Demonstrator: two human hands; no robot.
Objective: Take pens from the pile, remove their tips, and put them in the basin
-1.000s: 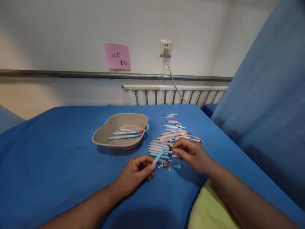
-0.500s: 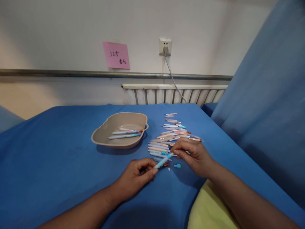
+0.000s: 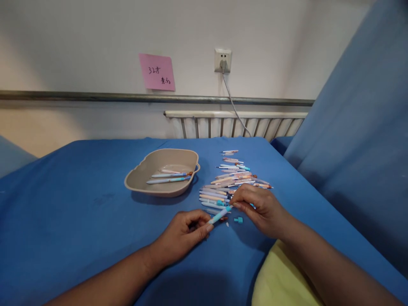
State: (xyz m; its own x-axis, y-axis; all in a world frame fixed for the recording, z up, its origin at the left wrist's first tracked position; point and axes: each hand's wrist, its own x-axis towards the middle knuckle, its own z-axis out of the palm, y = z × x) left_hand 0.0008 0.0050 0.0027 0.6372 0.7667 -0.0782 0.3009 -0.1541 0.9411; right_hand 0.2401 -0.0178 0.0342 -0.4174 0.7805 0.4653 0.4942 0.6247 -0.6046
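Note:
My left hand (image 3: 186,234) is closed on the lower end of a light blue pen barrel (image 3: 219,216), which points up and to the right. My right hand (image 3: 259,208) pinches at the barrel's upper tip with thumb and forefinger; what it holds there is too small to make out. Both hands rest on the blue cloth (image 3: 79,221), just in front of a pile of several pens and pen parts (image 3: 228,182). A small teal cap (image 3: 238,220) and a brown tip piece (image 3: 224,219) lie loose beside the barrel.
A beige tray (image 3: 140,180) with two or three finished pens (image 3: 168,177) stands left of the pile. A radiator (image 3: 236,125), a rail, a wall socket with a cable (image 3: 223,61) and a pink note (image 3: 157,72) are behind. Blue fabric (image 3: 357,127) rises at the right; yellow cloth (image 3: 280,280) lies under my right arm.
My right hand came down from the pile to the barrel's upper tip. My left hand tipped the barrel lower and to the right.

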